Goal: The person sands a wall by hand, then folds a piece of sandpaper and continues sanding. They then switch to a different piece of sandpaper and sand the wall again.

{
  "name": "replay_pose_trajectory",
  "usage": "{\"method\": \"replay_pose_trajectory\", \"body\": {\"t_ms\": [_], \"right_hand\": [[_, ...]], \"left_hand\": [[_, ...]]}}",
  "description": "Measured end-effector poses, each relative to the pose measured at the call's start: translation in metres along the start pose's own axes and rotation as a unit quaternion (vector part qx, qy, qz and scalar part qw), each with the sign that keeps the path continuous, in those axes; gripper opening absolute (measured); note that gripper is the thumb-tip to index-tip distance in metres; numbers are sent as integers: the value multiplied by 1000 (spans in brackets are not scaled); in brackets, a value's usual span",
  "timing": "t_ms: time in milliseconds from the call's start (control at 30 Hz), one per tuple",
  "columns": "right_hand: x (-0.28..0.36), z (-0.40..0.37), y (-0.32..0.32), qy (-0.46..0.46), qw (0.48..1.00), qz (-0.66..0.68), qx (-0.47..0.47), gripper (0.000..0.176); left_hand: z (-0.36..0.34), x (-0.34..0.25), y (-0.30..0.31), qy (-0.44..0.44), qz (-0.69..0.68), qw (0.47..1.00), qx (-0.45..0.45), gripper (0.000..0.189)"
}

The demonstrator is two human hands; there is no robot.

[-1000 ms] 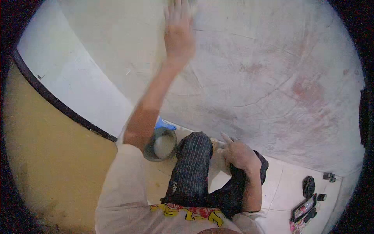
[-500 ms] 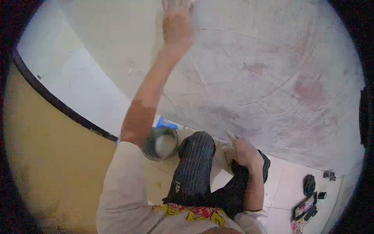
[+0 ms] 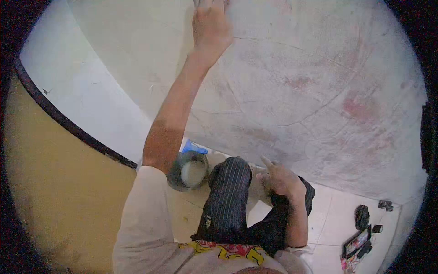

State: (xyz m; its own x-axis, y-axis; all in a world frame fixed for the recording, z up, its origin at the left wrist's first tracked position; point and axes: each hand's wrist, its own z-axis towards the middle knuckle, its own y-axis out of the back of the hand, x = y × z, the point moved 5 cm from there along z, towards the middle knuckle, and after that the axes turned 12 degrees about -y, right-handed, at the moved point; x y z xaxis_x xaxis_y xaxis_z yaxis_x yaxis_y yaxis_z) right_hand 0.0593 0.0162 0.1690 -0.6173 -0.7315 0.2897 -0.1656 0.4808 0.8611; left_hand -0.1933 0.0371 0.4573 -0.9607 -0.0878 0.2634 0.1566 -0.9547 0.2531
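My left hand (image 3: 211, 26) is raised at the top of the view against the whitish, patchy wall (image 3: 283, 59). Its fingers are bent together, and the frame edge cuts off their tips, so what they hold is hidden. Low down, my right hand (image 3: 284, 179) hovers by my right knee, close to the base of the wall. The index finger points out, the thumb stands apart, and pale residue coats the fingers. A dark bucket (image 3: 174, 179) with whitish contents (image 3: 193, 173) stands beside my left knee. Behind its rim shows a blue tool (image 3: 194, 147).
A smooth white strip (image 3: 98, 82) with a dark edge (image 3: 64, 119) borders the tan surface (image 3: 59, 182) at left. On the pale tiles (image 3: 326, 205) at lower right lie a black bundle (image 3: 362, 216) and several small dark items (image 3: 357, 243).
My left hand has shifted slightly down and right in view, its fingers now looking more bent. My right hand stays by the knee, its index finger more clearly extended.
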Motion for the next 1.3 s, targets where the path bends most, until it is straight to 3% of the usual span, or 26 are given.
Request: {"method": "replay_pose_trajectory", "body": {"t_ms": [100,167,233,367,467,533,600,700,767,867,933,1000,1067,1133,1200,1267,1300], "right_hand": [[-1,-1,6,-36,996,72,-27,70],[-3,-5,6,-50,996,64,-27,71],[-8,-2,2,-46,996,65,-31,71],[-13,-7,4,-43,997,59,-33,73],[-3,-10,14,-59,995,76,12,72],[-2,-6,8,-47,996,73,-7,71],[-4,-6,10,-39,996,72,-36,70],[-11,-10,8,-33,995,82,-45,70],[-20,-11,2,-37,996,65,-41,72],[-19,-20,10,-52,996,73,-27,69],[-25,-21,8,-46,994,88,-38,69],[-31,-22,7,-42,992,102,-57,68],[-35,-22,7,-52,990,100,-80,68],[-29,-29,20,-35,983,128,-127,67],[-22,-29,31,-15,974,147,-170,66],[-22,-27,46,42,922,322,-208,68],[-22,-28,48,44,924,314,-213,68]], "left_hand": [[-64,-16,-15,69,-66,995,35,64],[-110,-49,-21,30,-23,999,23,67],[-146,-63,-34,45,-28,994,100,70],[-140,-54,-37,117,-129,984,23,68],[-113,-39,-22,49,-42,995,80,64],[-86,-31,-20,90,-23,996,-10,59],[-95,-35,-25,103,-66,992,-14,53],[-117,-45,-24,47,-72,996,-14,52],[-137,-40,-17,94,-22,995,-31,51],[-162,-44,2,124,-49,989,-69,51],[-191,-53,8,328,-201,923,11,50],[-224,-63,11,448,-195,865,115,47],[-239,-92,22,503,-186,809,242,46],[-252,-124,19,493,-299,797,177,47],[-248,-145,16,469,-364,781,193,46],[-226,-163,9,440,-428,764,201,44],[-212,-173,5,485,-530,680,146,42]]}}
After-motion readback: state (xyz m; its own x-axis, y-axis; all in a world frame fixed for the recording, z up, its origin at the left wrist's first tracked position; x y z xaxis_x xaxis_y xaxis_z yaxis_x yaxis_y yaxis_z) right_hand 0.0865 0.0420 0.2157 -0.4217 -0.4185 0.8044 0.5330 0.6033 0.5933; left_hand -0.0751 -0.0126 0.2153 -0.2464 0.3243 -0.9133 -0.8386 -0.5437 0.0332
